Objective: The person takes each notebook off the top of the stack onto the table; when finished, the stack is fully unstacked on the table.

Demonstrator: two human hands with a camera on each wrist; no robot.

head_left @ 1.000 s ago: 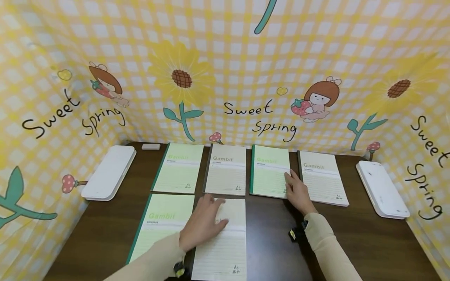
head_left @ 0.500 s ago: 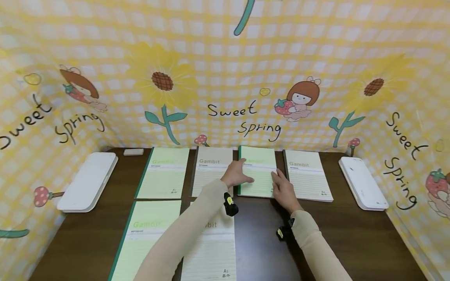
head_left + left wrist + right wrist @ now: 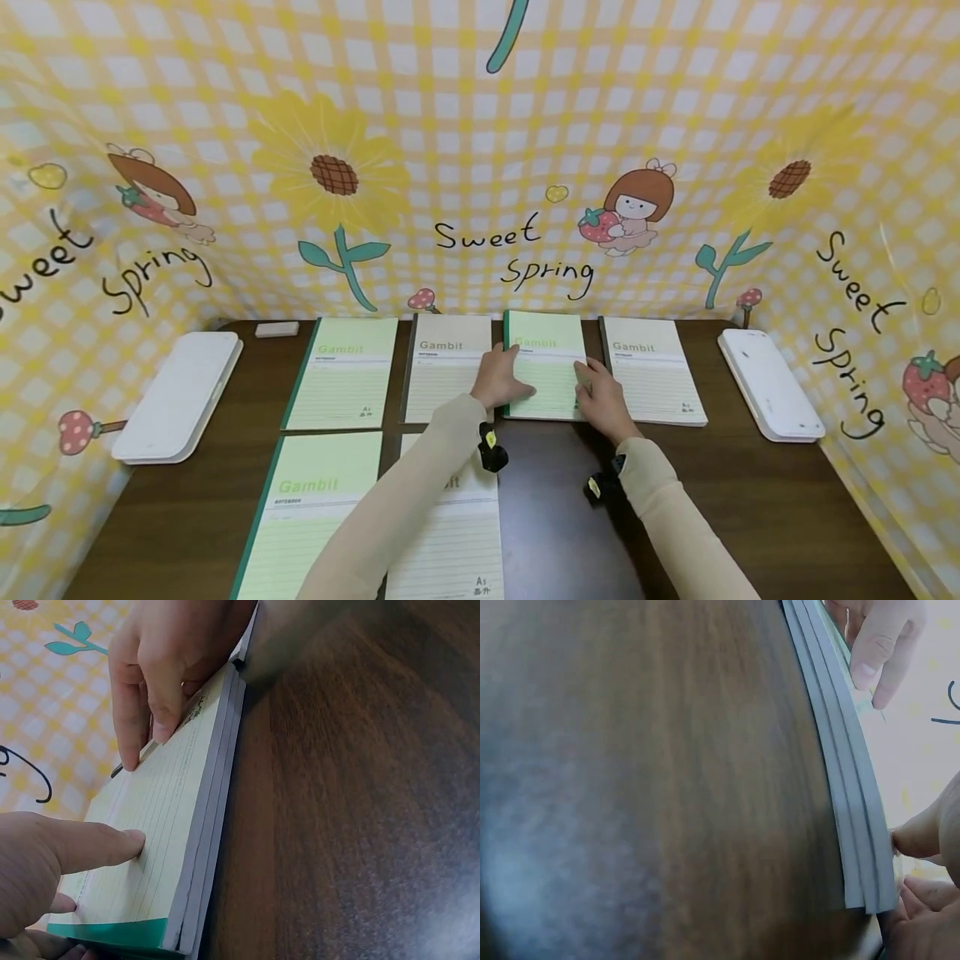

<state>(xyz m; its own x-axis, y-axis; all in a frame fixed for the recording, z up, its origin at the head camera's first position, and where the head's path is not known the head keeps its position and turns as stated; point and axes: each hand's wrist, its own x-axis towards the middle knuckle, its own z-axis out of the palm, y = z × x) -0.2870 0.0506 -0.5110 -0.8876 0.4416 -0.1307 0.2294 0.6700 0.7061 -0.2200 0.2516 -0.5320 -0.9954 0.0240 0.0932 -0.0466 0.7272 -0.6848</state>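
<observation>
Dark table (image 3: 750, 500): both hands' grip seemingly flat on green notebook (image 3: 546, 367); wrist views reveal stacked edges.

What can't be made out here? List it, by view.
- Head view: near edge of the green notebook is hidden by the left hand and right hand.
- Head view: small print on covers is too small.
- Right wrist view: table is blurred; right hand is cut by the edge.

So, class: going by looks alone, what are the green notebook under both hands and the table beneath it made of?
Green notebook: matte paper or thin card; ruled cover, and the left wrist view shows layered page edges. Table: dark wood or a wood-look laminate; streaky brown grain with a soft sheen, so which one stays open.
</observation>
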